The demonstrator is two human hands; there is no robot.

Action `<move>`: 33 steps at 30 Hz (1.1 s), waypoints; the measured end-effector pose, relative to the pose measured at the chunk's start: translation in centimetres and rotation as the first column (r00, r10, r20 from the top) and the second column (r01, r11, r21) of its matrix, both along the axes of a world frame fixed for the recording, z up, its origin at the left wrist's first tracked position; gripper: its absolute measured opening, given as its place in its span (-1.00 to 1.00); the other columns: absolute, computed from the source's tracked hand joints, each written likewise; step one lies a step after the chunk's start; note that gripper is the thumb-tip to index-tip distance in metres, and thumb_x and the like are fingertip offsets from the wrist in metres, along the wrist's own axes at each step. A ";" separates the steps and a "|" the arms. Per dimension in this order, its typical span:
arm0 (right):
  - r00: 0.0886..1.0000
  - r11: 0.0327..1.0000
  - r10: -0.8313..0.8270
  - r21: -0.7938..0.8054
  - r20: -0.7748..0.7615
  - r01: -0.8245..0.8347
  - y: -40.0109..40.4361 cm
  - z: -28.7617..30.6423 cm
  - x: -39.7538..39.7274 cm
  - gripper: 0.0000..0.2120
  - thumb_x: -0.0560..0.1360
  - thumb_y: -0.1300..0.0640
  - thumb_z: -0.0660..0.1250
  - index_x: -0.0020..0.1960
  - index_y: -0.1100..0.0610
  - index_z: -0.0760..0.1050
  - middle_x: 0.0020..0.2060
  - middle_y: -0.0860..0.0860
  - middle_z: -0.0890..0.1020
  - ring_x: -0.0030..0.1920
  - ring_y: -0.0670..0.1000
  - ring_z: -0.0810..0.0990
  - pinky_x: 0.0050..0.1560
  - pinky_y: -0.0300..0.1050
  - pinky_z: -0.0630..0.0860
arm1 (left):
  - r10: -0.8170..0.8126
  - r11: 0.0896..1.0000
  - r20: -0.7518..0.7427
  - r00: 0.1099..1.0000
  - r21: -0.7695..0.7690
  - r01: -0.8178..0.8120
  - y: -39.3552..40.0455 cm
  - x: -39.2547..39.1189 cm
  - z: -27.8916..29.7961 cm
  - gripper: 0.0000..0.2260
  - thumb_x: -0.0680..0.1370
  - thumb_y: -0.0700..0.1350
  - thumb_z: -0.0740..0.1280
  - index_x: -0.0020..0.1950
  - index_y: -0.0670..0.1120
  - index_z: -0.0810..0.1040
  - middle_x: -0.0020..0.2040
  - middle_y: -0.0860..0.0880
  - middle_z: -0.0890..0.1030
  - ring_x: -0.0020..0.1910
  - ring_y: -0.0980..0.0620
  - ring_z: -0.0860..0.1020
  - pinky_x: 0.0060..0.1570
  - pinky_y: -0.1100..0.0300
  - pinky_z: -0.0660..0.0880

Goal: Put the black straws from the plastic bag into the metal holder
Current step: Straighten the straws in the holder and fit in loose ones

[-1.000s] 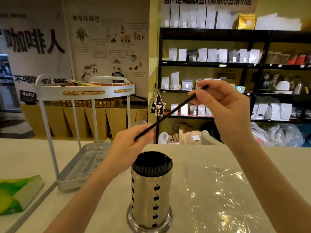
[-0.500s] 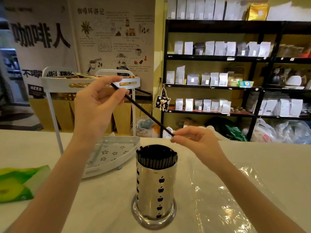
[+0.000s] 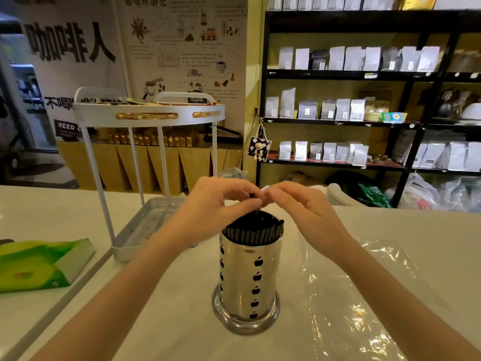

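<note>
A shiny metal holder (image 3: 247, 280) with black apple cut-outs stands on the counter in front of me, packed with several black straws (image 3: 252, 229). Both hands meet just above its mouth. My left hand (image 3: 218, 204) pinches the top end of one black straw (image 3: 252, 196), which points down into the holder; most of it is hidden behind my fingers. My right hand (image 3: 299, 204) touches the same spot with its fingertips. The clear plastic bag (image 3: 364, 290) lies flat and crumpled on the counter to the right of the holder.
A white two-tier rack (image 3: 148, 115) stands behind and left of the holder, its grey bottom tray (image 3: 140, 230) close to my left forearm. A green box (image 3: 39, 264) lies at the left edge. Shelves with pouches (image 3: 351, 110) fill the background.
The straw was held slanted between both hands above the holder. Both hands have come down and together over the holder's mouth, and the straw now stands nearly upright, going in.
</note>
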State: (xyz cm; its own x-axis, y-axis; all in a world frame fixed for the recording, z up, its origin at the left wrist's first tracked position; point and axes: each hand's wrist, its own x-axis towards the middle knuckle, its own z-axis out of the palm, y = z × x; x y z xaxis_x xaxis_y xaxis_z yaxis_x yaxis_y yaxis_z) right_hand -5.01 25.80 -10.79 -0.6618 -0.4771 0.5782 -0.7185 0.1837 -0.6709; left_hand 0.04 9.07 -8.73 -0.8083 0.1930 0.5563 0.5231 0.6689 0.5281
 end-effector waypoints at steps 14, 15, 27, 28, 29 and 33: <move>1.000 1.000 0.012 -0.027 0.015 -0.012 -1.5 1.0 0.3 -0.79 0.56 0.13 0.13 -0.07 -0.11 0.49 -0.21 -0.17 0.61 -0.12 -0.28 0.56 -0.10 -0.51 0.43 | -0.050 0.968 0.163 0.985 0.250 0.008 -1.5 0.8 -1.2 -0.74 0.56 -0.05 0.09 0.12 0.05 0.53 0.02 0.08 0.63 0.03 0.24 0.56 -0.01 0.47 0.45; 1.000 0.999 0.009 -0.037 0.014 -0.008 -1.6 1.2 0.3 -0.80 0.56 0.13 0.14 -0.06 -0.11 0.49 -0.19 -0.17 0.61 -0.11 -0.28 0.56 -0.10 -0.52 0.43 | -0.018 0.948 0.124 0.992 0.318 -0.022 -2.2 0.9 -1.3 -0.76 0.56 -0.12 0.11 0.09 0.03 0.54 0.00 0.09 0.63 0.00 0.25 0.56 -0.06 0.49 0.45; 0.975 0.919 0.047 0.391 -0.218 0.043 -4.0 1.4 2.2 -0.65 0.39 -0.06 0.38 0.15 -0.02 0.49 0.00 -0.13 0.59 -0.02 -0.18 0.51 -0.01 -0.32 0.47 | 0.133 0.973 -0.006 0.991 0.192 -0.130 -4.5 1.3 -4.3 -0.76 0.43 -0.18 0.36 0.03 0.09 0.57 -0.08 0.10 0.66 -0.08 0.20 0.61 -0.07 0.27 0.56; 0.975 0.915 0.049 0.402 -0.215 0.043 -4.1 1.4 2.3 -0.65 0.39 -0.06 0.38 0.14 -0.03 0.49 -0.01 -0.12 0.60 -0.03 -0.17 0.52 -0.02 -0.29 0.48 | 0.141 0.973 -0.031 0.990 0.191 -0.132 -4.4 1.3 -4.4 -0.77 0.42 -0.18 0.37 0.03 0.07 0.58 -0.09 0.09 0.66 -0.09 0.19 0.61 -0.08 0.28 0.56; 0.976 0.910 0.046 0.412 -0.215 0.048 -4.1 1.4 2.4 -0.66 0.39 -0.06 0.38 0.13 -0.03 0.50 -0.03 -0.12 0.60 -0.05 -0.16 0.53 -0.05 -0.30 0.49 | 0.144 0.974 -0.049 0.988 0.184 -0.133 -4.4 1.2 -4.5 -0.77 0.42 -0.19 0.37 0.02 0.06 0.59 -0.11 0.09 0.66 -0.10 0.19 0.61 -0.09 0.30 0.55; 0.982 0.909 0.029 0.413 -0.185 0.051 -4.1 1.3 2.5 -0.71 0.42 0.00 0.37 0.12 -0.03 0.50 -0.11 -0.13 0.59 -0.09 -0.16 0.54 -0.15 -0.36 0.48 | 0.152 0.978 -0.084 0.985 0.159 -0.137 -4.5 0.8 -4.4 -0.83 0.40 -0.17 0.39 -0.02 -0.02 0.62 -0.16 0.05 0.67 -0.14 0.18 0.60 -0.12 0.36 0.53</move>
